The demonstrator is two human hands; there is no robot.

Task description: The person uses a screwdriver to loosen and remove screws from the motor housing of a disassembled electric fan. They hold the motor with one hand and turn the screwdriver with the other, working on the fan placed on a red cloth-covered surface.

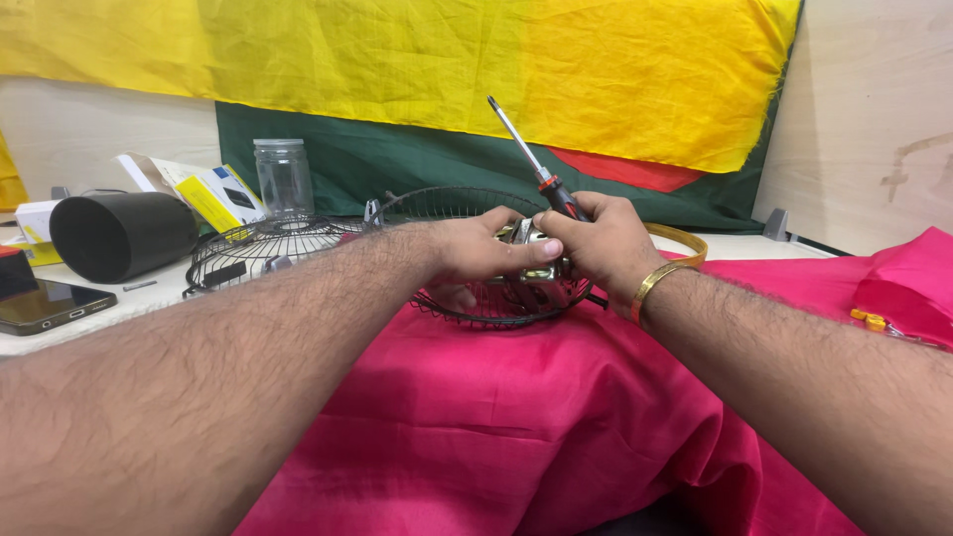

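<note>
My left hand (pixel 486 250) grips a shiny metal motor body (pixel 541 286) that sits inside a black wire fan guard (pixel 467 203) on the pink cloth. My right hand (pixel 601 243) also presses on that metal part while clutching a screwdriver (pixel 526 157) with a black and red handle, its shaft pointing up and to the left. A gold bangle (pixel 655 283) circles my right wrist. The two thumbs meet over the top of the metal part, hiding most of it.
A second wire fan guard (pixel 258 248) lies to the left beside a clear glass jar (pixel 283 177), a black cylinder (pixel 119 233), small boxes (pixel 208 194) and a phone (pixel 50 303). A gold ring band (pixel 685 238) lies behind my right hand. Pink cloth (pixel 516 417) covers the near table.
</note>
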